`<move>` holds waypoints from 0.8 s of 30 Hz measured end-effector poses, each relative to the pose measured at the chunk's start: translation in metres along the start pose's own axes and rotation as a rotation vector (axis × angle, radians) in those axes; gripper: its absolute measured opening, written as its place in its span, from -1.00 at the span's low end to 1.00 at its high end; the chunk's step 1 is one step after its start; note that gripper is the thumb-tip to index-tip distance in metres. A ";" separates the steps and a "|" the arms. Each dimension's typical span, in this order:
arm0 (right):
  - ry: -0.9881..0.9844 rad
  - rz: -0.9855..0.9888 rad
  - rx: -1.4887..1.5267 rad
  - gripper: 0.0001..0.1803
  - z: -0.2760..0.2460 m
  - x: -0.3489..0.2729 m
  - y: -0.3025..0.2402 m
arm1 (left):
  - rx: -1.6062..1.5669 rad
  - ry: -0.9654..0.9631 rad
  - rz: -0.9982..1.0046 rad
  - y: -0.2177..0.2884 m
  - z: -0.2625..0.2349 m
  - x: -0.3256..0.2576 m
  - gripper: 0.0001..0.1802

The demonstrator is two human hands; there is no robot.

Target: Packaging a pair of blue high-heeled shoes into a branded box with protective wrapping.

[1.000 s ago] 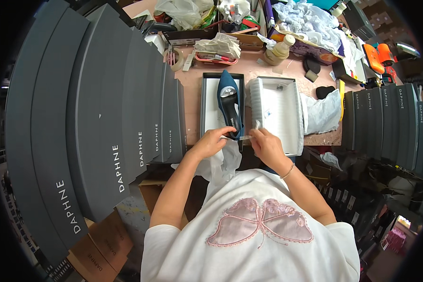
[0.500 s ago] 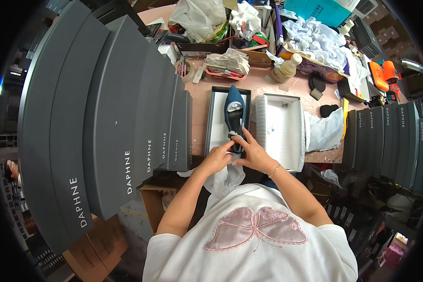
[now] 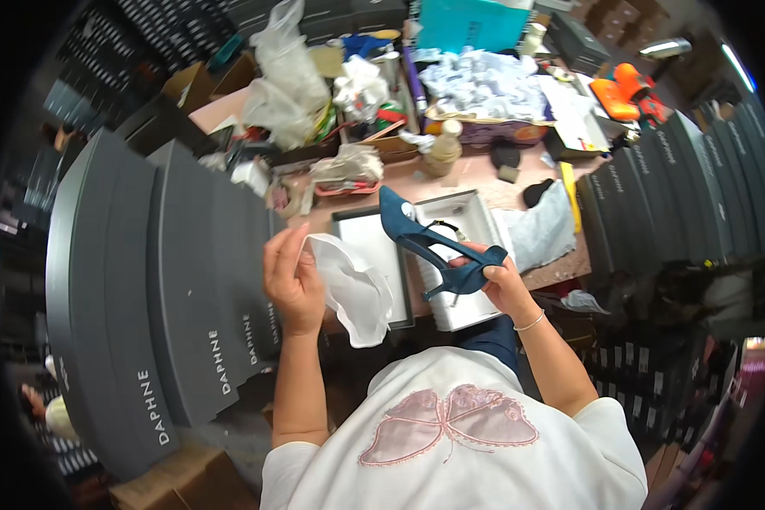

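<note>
My right hand (image 3: 503, 279) grips a dark teal pointed high-heeled shoe (image 3: 429, 241) by its heel end. The shoe is tilted, its toe pointing up and left and its thin heel toward me. A thin strap with a small buckle stands off its side. In my left hand (image 3: 295, 276), raised beside the stack of grey boxes, the fingers pinch a sheet of white tissue paper (image 3: 354, 289) that hangs to the right. Behind these lie a grey-edged shoebox part (image 3: 406, 308) with a white inside and a white-lined open shoebox (image 3: 474, 321), partly hidden by the shoe.
Tall stacks of grey shoeboxes (image 3: 200, 272) rise at the left and more shoeboxes (image 3: 654, 208) at the right. Farther back stand a cream bottle (image 3: 444, 151), a pink tray (image 3: 348, 187) of small papers and a heap of crumpled tissue (image 3: 484, 85). White wrapping (image 3: 542, 234) lies right of the open box.
The shoe has been lifted off the box part and moved right in my right hand. My left hand has moved left and up with the tissue paper. The head view has shifted.
</note>
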State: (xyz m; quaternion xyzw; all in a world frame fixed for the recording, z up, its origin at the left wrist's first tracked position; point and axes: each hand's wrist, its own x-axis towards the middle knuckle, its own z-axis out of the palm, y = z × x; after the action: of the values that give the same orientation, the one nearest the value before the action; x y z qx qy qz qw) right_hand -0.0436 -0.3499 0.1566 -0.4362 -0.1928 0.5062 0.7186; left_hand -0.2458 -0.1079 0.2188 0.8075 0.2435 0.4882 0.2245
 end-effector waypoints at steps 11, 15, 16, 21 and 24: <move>0.253 -0.069 0.244 -0.22 -0.013 -0.043 -0.010 | -0.011 -0.617 -0.121 -0.032 0.065 -0.064 -0.65; 0.261 -0.041 0.113 -0.35 -0.001 -0.038 -0.013 | -0.187 -0.500 -0.172 0.036 0.043 -0.056 -0.51; 0.260 -0.015 0.062 -0.39 -0.002 -0.037 -0.011 | -0.212 -0.508 -0.096 0.048 0.041 -0.052 -0.49; 0.207 -0.020 -0.670 -0.66 0.037 -0.037 -0.032 | -0.471 -0.692 -0.001 0.089 0.065 -0.042 -0.29; 0.183 -0.045 -0.939 -0.62 0.046 -0.047 -0.051 | -0.650 -0.922 -0.067 0.078 0.077 -0.048 -0.38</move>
State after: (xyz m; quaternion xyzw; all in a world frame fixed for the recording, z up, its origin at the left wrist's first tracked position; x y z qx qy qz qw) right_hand -0.0677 -0.3774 0.2314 -0.7522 -0.3461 0.3081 0.4684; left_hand -0.1825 -0.2074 0.2008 0.8183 -0.0170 0.1274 0.5602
